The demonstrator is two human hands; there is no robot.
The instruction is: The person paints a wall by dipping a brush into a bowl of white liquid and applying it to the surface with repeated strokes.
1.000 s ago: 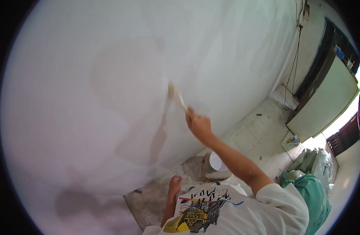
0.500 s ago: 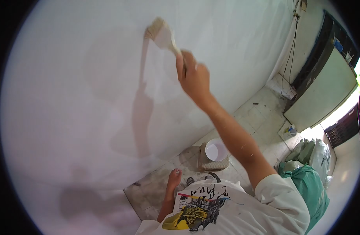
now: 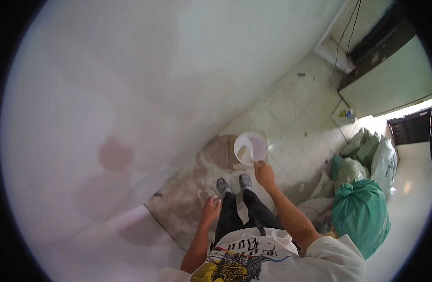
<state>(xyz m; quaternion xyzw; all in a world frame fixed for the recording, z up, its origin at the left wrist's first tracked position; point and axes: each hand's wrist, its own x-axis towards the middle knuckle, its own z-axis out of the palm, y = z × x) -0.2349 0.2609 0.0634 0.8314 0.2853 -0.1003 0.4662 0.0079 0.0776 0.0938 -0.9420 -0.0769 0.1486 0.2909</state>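
Note:
My right hand (image 3: 264, 174) grips the handle of a wide paintbrush (image 3: 243, 152), whose bristles are inside the white bucket (image 3: 263, 143). The bucket holds pale paint and stands on a brown box (image 3: 238, 165) near the foot of the white wall (image 3: 131, 84). My left hand (image 3: 212, 207) hangs low beside my legs, its fingers curled; whether something small is in it I cannot make out.
Green and white sacks (image 3: 361, 211) are piled at the right. Behind them, a pale panel (image 3: 389, 84) leans, with a small container (image 3: 348, 115) near it. Cables hang at the top right. Tiled floor (image 3: 291, 113) runs along the wall.
My right hand has come down from the wall with the brush, which is now in the bucket. The view has tilted downward, showing my legs and feet.

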